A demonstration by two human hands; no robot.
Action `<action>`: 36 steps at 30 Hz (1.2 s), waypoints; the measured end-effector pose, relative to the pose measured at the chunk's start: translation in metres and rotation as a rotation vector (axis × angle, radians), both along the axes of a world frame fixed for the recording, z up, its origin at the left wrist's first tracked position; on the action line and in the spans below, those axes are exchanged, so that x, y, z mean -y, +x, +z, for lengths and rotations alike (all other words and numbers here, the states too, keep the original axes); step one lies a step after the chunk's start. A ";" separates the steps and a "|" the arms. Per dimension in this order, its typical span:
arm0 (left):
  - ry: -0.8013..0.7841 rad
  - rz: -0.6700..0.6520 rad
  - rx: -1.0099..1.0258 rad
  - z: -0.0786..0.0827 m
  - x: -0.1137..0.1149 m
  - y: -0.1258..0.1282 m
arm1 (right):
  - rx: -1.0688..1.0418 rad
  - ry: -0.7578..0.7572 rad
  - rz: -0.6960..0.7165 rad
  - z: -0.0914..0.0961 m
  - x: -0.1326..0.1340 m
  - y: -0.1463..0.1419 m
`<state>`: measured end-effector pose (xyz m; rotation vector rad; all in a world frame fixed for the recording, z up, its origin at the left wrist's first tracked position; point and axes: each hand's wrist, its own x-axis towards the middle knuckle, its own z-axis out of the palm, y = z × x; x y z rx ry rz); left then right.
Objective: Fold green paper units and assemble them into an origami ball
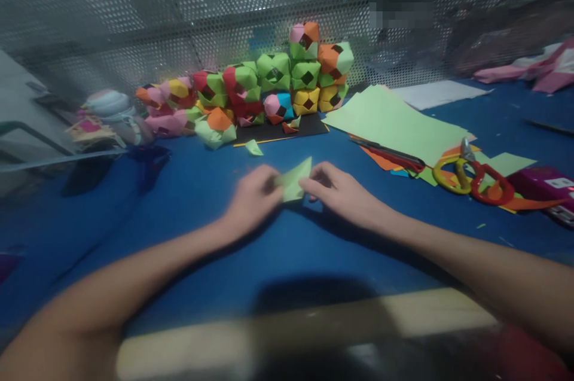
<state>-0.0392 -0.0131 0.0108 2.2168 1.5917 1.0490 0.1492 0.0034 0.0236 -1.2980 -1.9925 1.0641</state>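
My left hand [252, 197] and my right hand [341, 191] meet over the blue table [188, 213], both pinching a small folded piece of light green paper [293, 180]. The left fingers are closed on its left edge, the right fingers on its right edge. The paper's upper corner sticks up between the two hands. The picture is somewhat blurred by motion.
A pile of multicoloured folded paper cubes [269, 85] stands at the back against a perforated metal screen [179, 4]. Sheets of green paper [394, 121] lie at the right, with yellow and red scissors [475, 174], a pink box [547, 186] and a small green scrap [253, 148].
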 end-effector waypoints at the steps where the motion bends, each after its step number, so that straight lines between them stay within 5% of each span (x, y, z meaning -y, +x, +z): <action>1: -0.037 -0.003 0.034 0.001 0.003 0.002 | -0.003 -0.003 -0.010 0.000 0.000 -0.001; 7: -0.453 0.034 0.512 0.005 0.007 0.010 | -0.102 -0.133 -0.033 0.003 -0.012 0.003; 10: -0.519 0.022 0.621 0.002 0.000 0.006 | -0.031 -0.153 -0.001 0.005 -0.019 0.007; 17: -0.233 -0.060 0.114 -0.010 -0.009 -0.006 | 0.172 0.154 0.133 -0.007 -0.025 0.012; 24: -0.130 -0.125 -0.158 -0.017 -0.015 -0.013 | 0.427 0.347 0.320 -0.014 -0.035 0.018; 36: -0.101 -0.192 -0.214 -0.019 -0.016 -0.014 | 0.646 0.265 0.390 0.004 -0.048 0.041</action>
